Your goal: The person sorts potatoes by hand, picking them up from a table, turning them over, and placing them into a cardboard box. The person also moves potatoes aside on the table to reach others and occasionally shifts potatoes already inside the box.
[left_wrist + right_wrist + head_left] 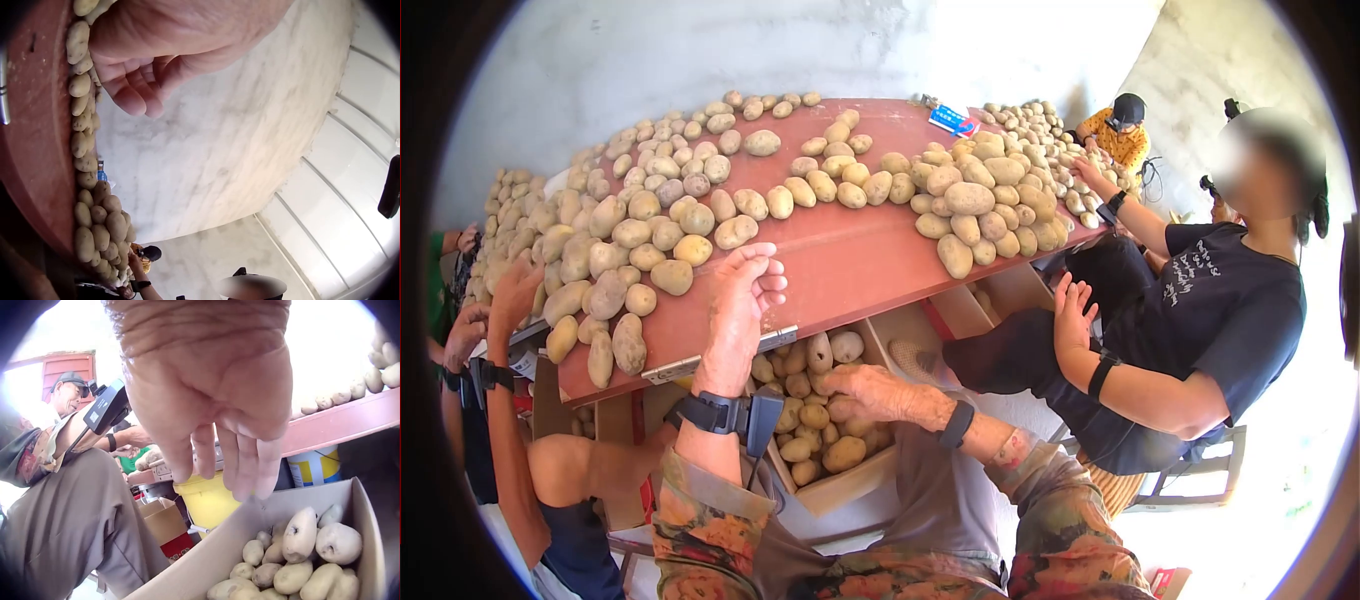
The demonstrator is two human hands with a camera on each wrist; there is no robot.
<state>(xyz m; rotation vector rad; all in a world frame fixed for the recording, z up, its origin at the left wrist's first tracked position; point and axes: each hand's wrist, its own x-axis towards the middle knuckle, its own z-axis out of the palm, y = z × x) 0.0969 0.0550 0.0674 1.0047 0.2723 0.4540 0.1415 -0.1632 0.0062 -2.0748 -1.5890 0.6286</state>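
Observation:
My left hand [745, 290] is raised over the near edge of the red table [840, 250], its fingers loosely bent and nothing in them. The left wrist view shows the same hand [181, 37] in front of a row of potatoes [79, 85]. Lower down, my right hand [870, 392] hangs over a cardboard box [850, 485] of potatoes [845, 454]. In the right wrist view the palm of that hand [212, 394] faces the camera, fingers extended downward and holding nothing, above the box wall [187, 575]. Large potatoes [299, 534] lie heaped inside.
A broad spread of potatoes [632, 232] covers the table's left side, and a heap [970, 198] stands at the right. A blue packet [953, 121] lies behind. People sit at left and right. A yellow bucket [209, 503] and a white-and-blue bucket [315, 469] stand beyond the box.

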